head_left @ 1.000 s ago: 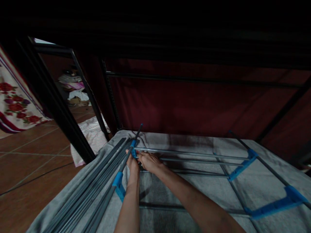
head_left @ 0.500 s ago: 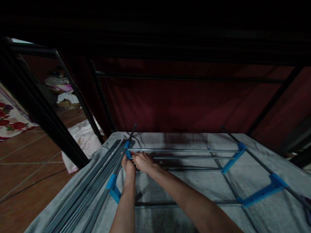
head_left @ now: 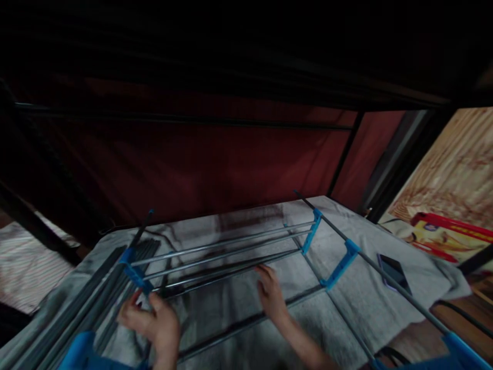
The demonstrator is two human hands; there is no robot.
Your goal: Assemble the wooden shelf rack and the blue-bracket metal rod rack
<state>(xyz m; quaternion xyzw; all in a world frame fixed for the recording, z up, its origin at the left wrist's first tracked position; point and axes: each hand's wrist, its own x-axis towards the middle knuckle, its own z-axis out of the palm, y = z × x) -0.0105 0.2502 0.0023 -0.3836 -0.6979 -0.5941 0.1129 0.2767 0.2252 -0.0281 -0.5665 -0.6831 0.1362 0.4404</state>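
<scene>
A partly assembled rack of grey metal tubes (head_left: pixel 227 251) and blue plastic brackets lies on a grey cloth. At the lower end of the left blue bracket (head_left: pixel 135 275), my left hand (head_left: pixel 154 321) has its thumb and fingers apart; whether it touches the bracket I cannot tell. My right hand (head_left: pixel 272 298) hovers over the middle of the frame, fingers loosely extended, just short of a crossing tube and holding nothing. On the far side stand a blue bracket (head_left: pixel 311 232) and a nearer blue bracket (head_left: pixel 341 264), both on one long tube.
Loose grey tubes (head_left: pixel 77 306) lie bundled on the left of the cloth (head_left: pixel 304 329). A phone (head_left: pixel 393 271) rests at the right. Beyond it is a red and yellow printed package (head_left: pixel 442 236). Dark posts and a dark red backdrop (head_left: pixel 215 169) enclose the back.
My view has swung right. My hands, earlier together at the far left bracket, have separated: the right has moved away rightward, while the left stays near the bracket with fingers loosened.
</scene>
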